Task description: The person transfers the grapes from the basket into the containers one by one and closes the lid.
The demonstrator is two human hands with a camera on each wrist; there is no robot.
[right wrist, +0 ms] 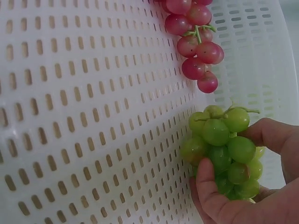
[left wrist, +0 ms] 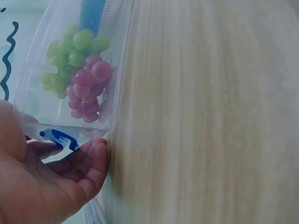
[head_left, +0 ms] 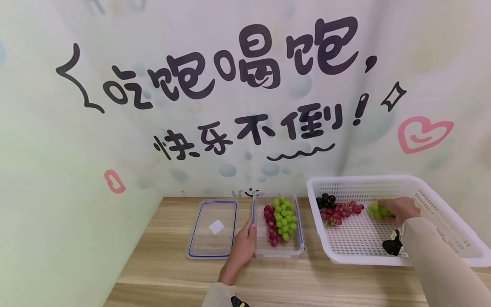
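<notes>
Right hand (head_left: pixel 402 209) is pinching green grapes (right wrist: pixel 218 149), lower right; left hand (head_left: pixel 243 244) gripping box (head_left: pixel 278 256) (two bunches (head_left: pixel 285 219) in!); red grapes (head_left: pixel 341 212), black grapes (head_left: pixel 326 201) waiting.

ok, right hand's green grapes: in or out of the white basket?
In: head view shows the right hand holding the green grapes inside the white basket.

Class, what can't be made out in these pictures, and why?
Head: some of the green grapes in the white basket, hidden by the right hand.
Left wrist: far end of the clear container, cut off by the top edge.
Right wrist: some red grapes, cut off by the top edge.
</notes>
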